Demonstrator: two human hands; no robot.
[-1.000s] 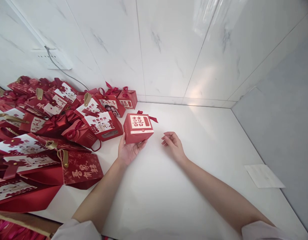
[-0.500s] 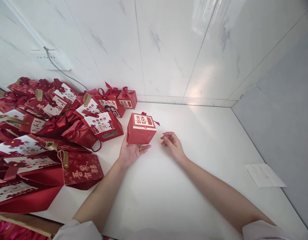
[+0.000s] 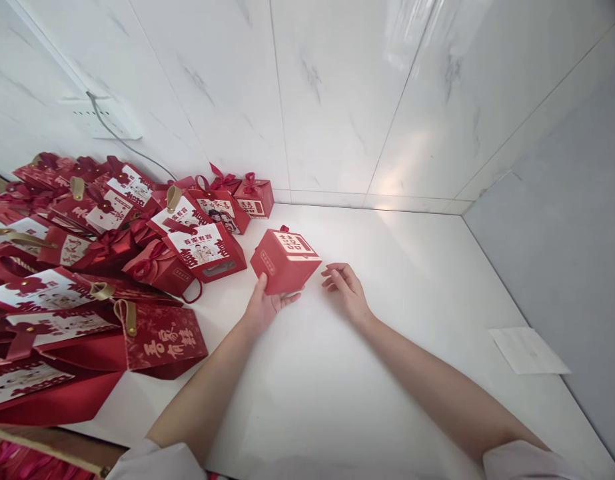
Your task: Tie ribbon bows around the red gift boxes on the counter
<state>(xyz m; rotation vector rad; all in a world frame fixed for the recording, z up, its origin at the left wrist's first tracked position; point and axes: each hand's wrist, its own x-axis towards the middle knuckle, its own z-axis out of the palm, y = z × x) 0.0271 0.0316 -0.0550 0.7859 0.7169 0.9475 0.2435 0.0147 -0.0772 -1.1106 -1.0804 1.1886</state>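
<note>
A red gift box with a white label of gold-red characters and a ribbon at its far side is tilted above the white table. My left hand holds it from below, thumb on the left side and fingers underneath. Just right of the box, my right hand has its fingers loosely bent and a little apart, touching nothing.
Many red gift boxes and bags crowd the left side. A small box stands by the tiled wall. A white paper lies at the right edge. A cable hangs from a wall socket.
My left hand has turned the box, so its left side panel now shows and the label faces more to the right. My right hand has hardly moved.
</note>
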